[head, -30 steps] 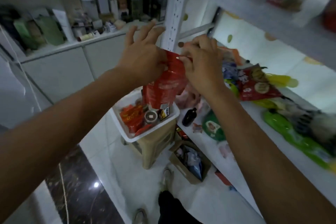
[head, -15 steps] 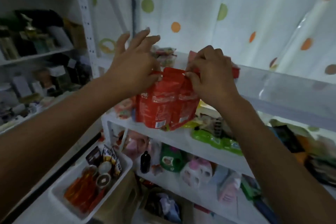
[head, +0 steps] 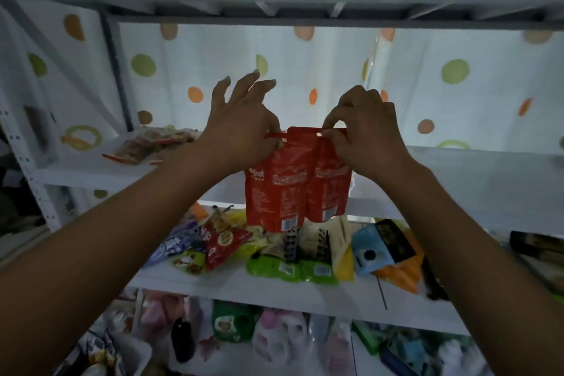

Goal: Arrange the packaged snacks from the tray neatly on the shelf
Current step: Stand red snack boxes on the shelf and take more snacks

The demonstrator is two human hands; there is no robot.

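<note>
Two red snack pouches (head: 276, 189) hang side by side by their top edges, in the air before the front edge of the middle shelf (head: 457, 180), their bottoms dangling over the tier below; the left hand (head: 244, 128) pinches the top left corner between thumb and forefinger, its other fingers spread upward; the right hand (head: 363, 134) pinches the top right edge, fingers curled. White Chinese print runs across the pouches (only "味" reads clearly), with a barcode low on the left one; the finer text is too small to read. On the middle shelf, well to the left, lies a clear bag of snacks (head: 152, 145). The lower shelf (head: 213, 284) bears a red packet (head: 224, 243), green packets (head: 290, 268) and a blue pouch (head: 366, 250). A corner of the white tray (head: 137, 354) shows at bottom left; a dotted curtain (head: 213, 70) hangs behind.
</note>
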